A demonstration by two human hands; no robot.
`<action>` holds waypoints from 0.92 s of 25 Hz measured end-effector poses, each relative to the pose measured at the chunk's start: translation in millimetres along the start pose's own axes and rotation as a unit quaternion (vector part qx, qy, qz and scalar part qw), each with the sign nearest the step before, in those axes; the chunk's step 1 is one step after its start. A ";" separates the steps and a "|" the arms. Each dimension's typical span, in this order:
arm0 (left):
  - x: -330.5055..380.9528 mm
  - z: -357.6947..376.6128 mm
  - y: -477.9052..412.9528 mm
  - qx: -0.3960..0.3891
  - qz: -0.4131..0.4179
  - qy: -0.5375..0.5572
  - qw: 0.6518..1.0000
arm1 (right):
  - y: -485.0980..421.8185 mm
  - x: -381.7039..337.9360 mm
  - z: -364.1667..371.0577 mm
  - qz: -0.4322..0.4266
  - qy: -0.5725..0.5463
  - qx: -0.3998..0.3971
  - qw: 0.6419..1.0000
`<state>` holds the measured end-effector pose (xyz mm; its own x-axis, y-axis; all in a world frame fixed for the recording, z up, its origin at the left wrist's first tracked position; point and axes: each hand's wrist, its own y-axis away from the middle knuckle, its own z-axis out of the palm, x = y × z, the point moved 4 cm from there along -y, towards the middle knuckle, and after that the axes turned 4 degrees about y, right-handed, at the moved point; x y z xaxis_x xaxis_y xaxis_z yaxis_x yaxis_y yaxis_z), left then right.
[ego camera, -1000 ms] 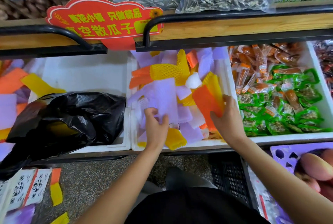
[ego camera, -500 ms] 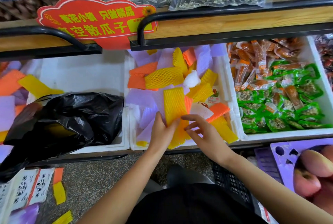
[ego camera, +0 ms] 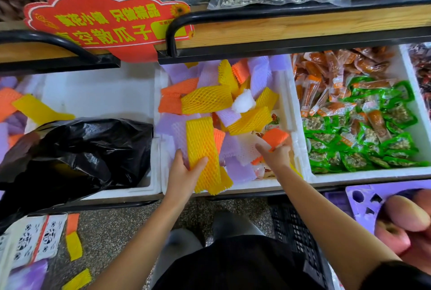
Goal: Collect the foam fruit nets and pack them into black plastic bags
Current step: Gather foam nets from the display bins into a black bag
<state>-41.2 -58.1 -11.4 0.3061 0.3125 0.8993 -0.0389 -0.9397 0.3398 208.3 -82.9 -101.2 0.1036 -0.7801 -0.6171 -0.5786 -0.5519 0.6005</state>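
A white foam bin (ego camera: pixel 285 103) in the middle holds several yellow, orange, purple and white foam fruit nets. My left hand (ego camera: pixel 184 173) grips a small stack of yellow nets (ego camera: pixel 201 147) at the bin's front edge. My right hand (ego camera: pixel 275 153) pinches an orange net (ego camera: pixel 275 137) near the bin's right wall. A crumpled black plastic bag (ego camera: pixel 77 152) lies open in the neighbouring bin on the left, with something yellow showing inside.
A right-hand bin (ego camera: pixel 417 108) holds green and orange snack packets. More nets lie at far left (ego camera: pixel 28 108) and on the floor (ego camera: pixel 73 243). A red sign (ego camera: pixel 105 24) and black rail (ego camera: pixel 256 13) front the shelf above. A purple peach tray (ego camera: pixel 363 196) sits lower right.
My right hand moved away from the left one to the bin's right side and picked up an orange net. My left hand keeps hold of the yellow nets.
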 end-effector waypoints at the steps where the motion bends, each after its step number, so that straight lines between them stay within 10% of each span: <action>1: 0.5 0.5 0.4 0.003 0.001 -0.005 1.000 | 0.9 -4.2 2.5 -0.004 0.011 -0.011 1.000; 10: 3.0 20.3 -20.6 0.001 0.004 -0.041 0.999 | 60.2 -61.0 -49.2 -0.306 0.073 0.133 0.940; 17: 32.3 63.1 -2.9 -0.134 0.018 0.109 0.985 | 120.9 -68.1 -16.8 -0.351 -0.049 -0.089 0.931; 23: 17.8 46.9 -2.3 -0.091 0.006 0.142 0.986 | 135.2 -52.5 -10.8 -0.358 -0.091 -0.186 0.910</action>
<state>8.9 -56.8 -9.1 0.0279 0.3516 0.9357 -0.2179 -0.9114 0.3490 133.4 -119.7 18.0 0.1912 -0.1370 -0.9719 -0.0978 -0.9879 0.1201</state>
